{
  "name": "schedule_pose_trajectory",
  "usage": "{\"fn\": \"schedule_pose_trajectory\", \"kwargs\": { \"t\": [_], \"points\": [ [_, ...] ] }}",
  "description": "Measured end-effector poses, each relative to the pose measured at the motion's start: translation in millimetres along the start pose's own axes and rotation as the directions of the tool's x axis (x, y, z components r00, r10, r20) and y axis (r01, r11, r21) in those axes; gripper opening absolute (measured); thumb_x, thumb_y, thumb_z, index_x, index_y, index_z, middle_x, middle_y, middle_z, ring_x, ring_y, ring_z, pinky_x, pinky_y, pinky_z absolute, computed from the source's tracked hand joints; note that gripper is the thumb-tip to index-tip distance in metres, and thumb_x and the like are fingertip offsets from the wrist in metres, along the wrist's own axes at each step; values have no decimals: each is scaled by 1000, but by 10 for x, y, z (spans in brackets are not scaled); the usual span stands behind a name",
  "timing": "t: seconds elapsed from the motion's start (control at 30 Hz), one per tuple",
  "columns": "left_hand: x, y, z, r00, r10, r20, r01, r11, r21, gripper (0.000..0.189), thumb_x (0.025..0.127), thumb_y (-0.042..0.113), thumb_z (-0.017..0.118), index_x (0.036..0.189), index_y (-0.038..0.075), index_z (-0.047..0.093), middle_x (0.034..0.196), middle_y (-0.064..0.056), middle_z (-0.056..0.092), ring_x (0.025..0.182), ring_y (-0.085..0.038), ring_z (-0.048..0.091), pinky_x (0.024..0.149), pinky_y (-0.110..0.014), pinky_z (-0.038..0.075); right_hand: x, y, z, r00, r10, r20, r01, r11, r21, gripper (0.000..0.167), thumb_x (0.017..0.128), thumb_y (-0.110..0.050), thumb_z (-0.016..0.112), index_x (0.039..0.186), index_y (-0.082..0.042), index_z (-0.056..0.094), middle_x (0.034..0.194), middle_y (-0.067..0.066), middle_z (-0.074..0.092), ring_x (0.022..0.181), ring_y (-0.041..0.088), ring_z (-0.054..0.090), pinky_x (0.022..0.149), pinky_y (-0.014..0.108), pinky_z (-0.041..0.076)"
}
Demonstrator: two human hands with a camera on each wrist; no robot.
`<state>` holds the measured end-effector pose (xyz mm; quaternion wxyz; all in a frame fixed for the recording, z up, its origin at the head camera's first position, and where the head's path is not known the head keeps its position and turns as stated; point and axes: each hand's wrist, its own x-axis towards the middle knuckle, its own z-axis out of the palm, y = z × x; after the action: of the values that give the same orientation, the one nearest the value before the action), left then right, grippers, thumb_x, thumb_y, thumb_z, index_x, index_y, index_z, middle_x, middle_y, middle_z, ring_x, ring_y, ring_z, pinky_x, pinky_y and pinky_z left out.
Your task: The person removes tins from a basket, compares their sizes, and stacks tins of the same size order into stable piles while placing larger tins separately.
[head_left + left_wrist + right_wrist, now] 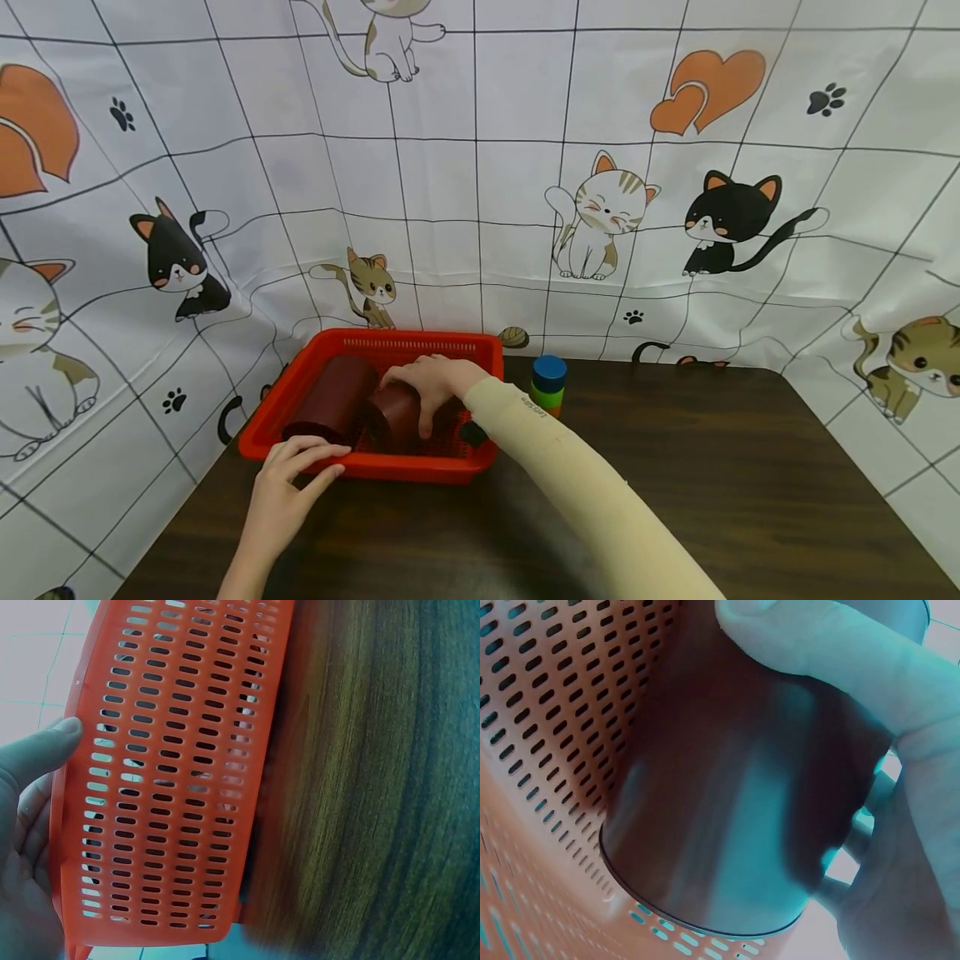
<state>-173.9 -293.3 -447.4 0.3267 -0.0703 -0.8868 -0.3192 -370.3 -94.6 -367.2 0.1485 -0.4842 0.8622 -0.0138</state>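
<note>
A red perforated plastic basket (pixel 435 471) stands on the table. My left hand (pixel 288 492) holds its near left rim, the thumb (pixel 64 739) on the outer side and the fingers over the edge. Inside, my right hand (pixel 435 383) grips a dark reddish-brown cylinder (pixel 393 417), thumb and fingers around its side. The right wrist view shows this smooth cylinder (pixel 705 825) tilted against the perforated basket wall (pixel 540 690). A second, larger-looking reddish-brown cylinder (pixel 337 396) lies along the basket's left side.
A small dark green thing (pixel 472 433) shows at the basket's right, partly hidden by the sleeve (pixel 540 433). Right of the basket, a blue, green and orange cylindrical thing (pixel 549 379) stands on the dark wooden table (pixel 675 467). A cat-print sheet (pixel 480 183) hangs behind.
</note>
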Motion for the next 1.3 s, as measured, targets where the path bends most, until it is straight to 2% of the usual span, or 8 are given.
{"fn": "schedule_pose_trajectory", "kwargs": {
  "t": [0.17, 0.37, 0.5, 0.67, 0.8, 0.87, 1.03, 1.3],
  "points": [
    [1, 16, 6, 1000, -1, 3, 1, 1000, 8, 36, 73, 6, 84, 98, 30, 77, 99, 8, 65, 96, 4, 42, 82, -23, 35, -18, 61, -15, 1000, -17, -17, 18, 994, 105, 88, 70, -35, 90, 143, -33, 40, 138, -6, 53, 121, 15, 47, 99, 34, 47],
    [8, 24, 10, 1000, -9, 7, 9, 1000, 5, 35, 74, 6, 84, 99, 30, 77, 99, 8, 65, 96, 3, 42, 82, -23, 35, -52, 109, -51, 997, -31, -70, 46, 973, 228, 90, 70, -34, 90, 144, -27, 39, 138, -6, 52, 124, 12, 49, 104, 31, 45],
    [10, 26, 15, 1000, -14, 12, 13, 1000, 5, 35, 74, 7, 84, 99, 30, 77, 99, 8, 65, 96, 4, 41, 82, -24, 36, -63, 141, -65, 992, -35, -121, 68, 958, 279, 94, 71, -33, 90, 145, -23, 34, 139, -2, 50, 126, 13, 49, 107, 30, 44],
    [17, 18, 27, 1000, -8, 9, 8, 1000, 4, 35, 74, 6, 84, 99, 30, 77, 99, 8, 64, 97, 3, 41, 82, -24, 36, -62, 182, -58, 985, -46, -164, 103, 930, 354, 100, 73, -30, 89, 151, -22, 26, 142, -1, 47, 129, 14, 46, 108, 32, 42],
    [14, 16, 36, 1000, -7, 8, 7, 1000, 4, 35, 74, 6, 84, 99, 30, 78, 99, 8, 64, 97, 3, 41, 82, -24, 35, -79, 214, -34, 985, -24, -172, 94, 906, 414, 102, 74, -33, 87, 153, -23, 24, 141, -3, 48, 127, 13, 47, 107, 32, 42],
    [9, 13, 39, 1000, -7, 8, 7, 1000, 4, 35, 74, 7, 84, 99, 30, 78, 99, 8, 64, 96, 4, 41, 82, -23, 35, -97, 230, -22, 984, -6, -179, 91, 877, 471, 101, 74, -33, 87, 153, -23, 24, 140, -2, 49, 126, 14, 48, 107, 32, 43],
    [4, 3, 39, 1000, -2, 3, 2, 1000, 1, 36, 74, 6, 85, 99, 31, 77, 100, 9, 64, 96, 4, 41, 82, -22, 35, -149, 270, -9, 975, 28, -220, 117, 777, 619, 100, 75, -30, 86, 150, -24, 20, 141, -1, 46, 128, 16, 46, 109, 37, 42],
    [8, 5, 11, 1000, 10, -10, -10, 1000, 1, 37, 73, 6, 85, 100, 30, 78, 99, 8, 65, 96, 4, 41, 82, -23, 34, -218, 276, -33, 955, 52, -291, 166, 719, 675, 100, 77, -28, 84, 152, -24, 17, 146, 0, 39, 132, 17, 43, 113, 43, 38]
  ]
}}
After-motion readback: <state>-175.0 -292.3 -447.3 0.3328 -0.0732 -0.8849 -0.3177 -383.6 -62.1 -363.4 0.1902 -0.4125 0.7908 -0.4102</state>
